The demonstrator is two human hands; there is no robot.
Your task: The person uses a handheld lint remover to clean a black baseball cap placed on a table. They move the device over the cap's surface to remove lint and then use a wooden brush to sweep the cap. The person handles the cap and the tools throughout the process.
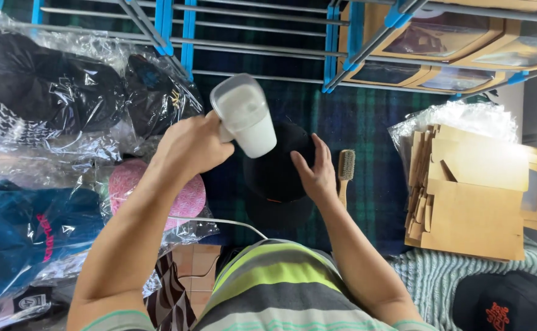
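My left hand [190, 146] grips the handle of a white handheld garment steamer [245, 114], its clear-topped body tilted over a black cap [276, 178]. A white cord [219, 222] runs from the steamer toward my body. The black cap lies on a dark green plaid cloth [372, 129] in front of me. My right hand [318, 172] rests flat on the right side of the cap, fingers spread. A small wooden brush [345, 170] lies just right of that hand.
Caps in clear plastic bags [60, 92] pile up at the left, with a pink cap [185, 199] and a teal one [23, 233]. Flat cardboard boxes [474, 196] stack at the right. A blue and grey rack [250, 30] stands behind. Another black cap [504, 303] lies at the lower right.
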